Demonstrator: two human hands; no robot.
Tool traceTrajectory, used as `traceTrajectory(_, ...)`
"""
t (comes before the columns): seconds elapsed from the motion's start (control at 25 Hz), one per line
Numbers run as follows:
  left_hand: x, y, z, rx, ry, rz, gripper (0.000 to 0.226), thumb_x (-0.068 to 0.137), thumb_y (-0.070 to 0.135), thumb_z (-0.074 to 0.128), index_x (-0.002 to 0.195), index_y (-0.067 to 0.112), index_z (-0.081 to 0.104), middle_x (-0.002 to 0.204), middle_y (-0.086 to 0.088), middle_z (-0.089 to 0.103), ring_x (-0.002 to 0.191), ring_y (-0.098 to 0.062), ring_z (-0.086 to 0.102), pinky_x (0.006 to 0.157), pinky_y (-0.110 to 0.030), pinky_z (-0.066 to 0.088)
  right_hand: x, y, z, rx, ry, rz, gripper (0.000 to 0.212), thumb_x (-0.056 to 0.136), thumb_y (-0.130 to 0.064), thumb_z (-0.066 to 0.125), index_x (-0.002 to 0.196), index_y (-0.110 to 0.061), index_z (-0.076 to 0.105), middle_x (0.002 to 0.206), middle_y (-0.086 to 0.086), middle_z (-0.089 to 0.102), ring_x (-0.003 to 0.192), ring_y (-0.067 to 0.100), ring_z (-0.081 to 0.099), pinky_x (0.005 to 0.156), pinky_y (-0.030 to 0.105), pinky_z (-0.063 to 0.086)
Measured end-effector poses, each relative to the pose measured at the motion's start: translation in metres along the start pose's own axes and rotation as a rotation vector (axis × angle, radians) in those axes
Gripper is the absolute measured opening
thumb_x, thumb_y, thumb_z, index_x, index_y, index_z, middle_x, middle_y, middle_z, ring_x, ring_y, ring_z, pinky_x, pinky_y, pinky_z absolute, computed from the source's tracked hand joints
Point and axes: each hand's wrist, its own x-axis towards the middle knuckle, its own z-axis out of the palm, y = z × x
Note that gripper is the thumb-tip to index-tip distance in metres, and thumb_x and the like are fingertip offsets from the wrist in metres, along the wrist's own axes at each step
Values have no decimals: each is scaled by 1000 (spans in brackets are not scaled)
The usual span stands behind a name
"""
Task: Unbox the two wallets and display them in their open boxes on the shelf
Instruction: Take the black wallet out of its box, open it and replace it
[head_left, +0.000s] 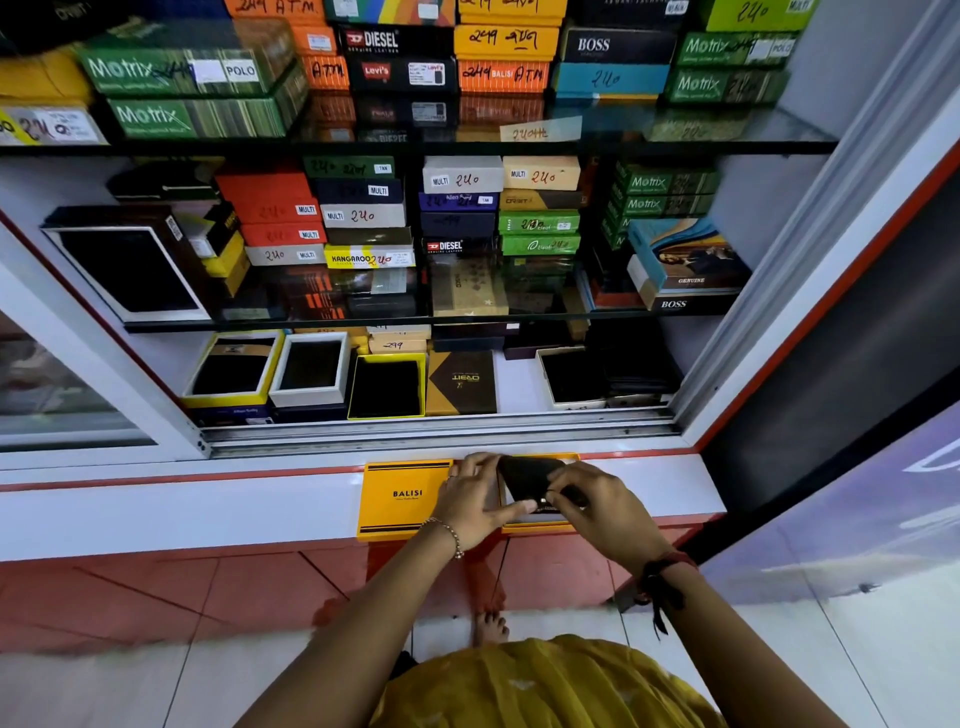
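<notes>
A dark wallet (527, 478) is held between both hands over an open orange box base (540, 526) on the white ledge. My left hand (475, 501) grips its left side and my right hand (597, 501) pinches its lower right corner. Beside them to the left lies the orange lid marked BALISI (402, 499), flat on the ledge. Most of the box base is hidden under my hands and the wallet. A second wallet cannot be told apart among the goods.
The display cabinet behind the ledge has its bottom shelf (519, 384) holding several open boxes with dark wallets, plus a closed brown box (461, 382). Glass shelves above carry stacked closed boxes. A sliding-door track (441, 431) runs along the cabinet's front.
</notes>
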Motion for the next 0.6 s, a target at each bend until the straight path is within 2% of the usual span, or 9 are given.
traceTrajectory(0.16,-1,-5,6,314,34,38,83,81,70,47,149,25,29,148,0,28,137,-25,30,104,-40,33,5,7,23,-187,38,-9,19,95,-33,63,108,-23,71,124,-9,69,108,15,67,84,29,58)
traceTrajectory(0.28,-7,-3,6,361,79,44,78,82,68,46,147,29,30,150,2,28,137,-24,31,102,-39,31,6,8,34,-255,31,-20,26,93,-32,65,117,-23,66,122,-3,68,113,20,65,87,32,56)
traceTrajectory(0.4,-13,-12,-7,381,172,44,76,83,69,40,147,31,30,155,3,26,141,-23,27,111,-42,27,15,0,36,-228,96,-33,43,93,-41,62,131,-20,56,129,2,63,119,23,60,95,37,54)
traceTrajectory(0.48,-18,-26,-22,402,211,25,76,85,68,37,149,30,26,161,2,18,148,-24,18,120,-48,15,25,-13,38,-217,131,-76,51,95,-45,58,139,-20,51,141,3,57,131,23,54,106,40,49)
traceTrajectory(0.56,-24,-41,-36,411,222,-19,74,87,66,36,151,29,22,164,3,11,152,-24,10,122,-51,6,37,-32,45,-187,119,-110,55,95,-46,57,143,-20,48,148,3,51,138,23,48,112,42,44)
traceTrajectory(0.6,-28,-49,-43,408,232,-53,73,88,64,37,150,29,22,164,3,11,152,-23,10,122,-51,7,42,-43,50,-171,90,-115,56,96,-46,57,144,-19,47,149,5,50,139,24,47,113,42,43)
